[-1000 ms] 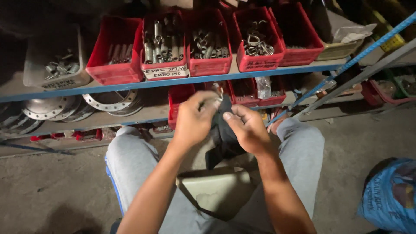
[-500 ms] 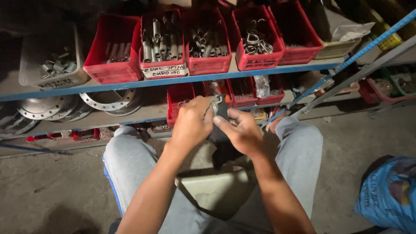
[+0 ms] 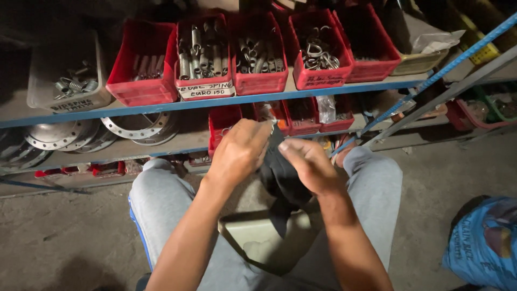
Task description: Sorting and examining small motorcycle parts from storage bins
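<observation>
Btwn both hands' fingers (image 3: 269,141): dark cloth (image 3: 283,175)

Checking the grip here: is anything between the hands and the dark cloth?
Nothing visible. The left hand and right hand both pinch the dark cloth directly at its top, and it hangs free above the beige tray.

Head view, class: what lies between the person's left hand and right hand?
In the head view, a dark cloth lies between the left hand and the right hand; both grip it, and it hangs down toward a pale bin.
</observation>
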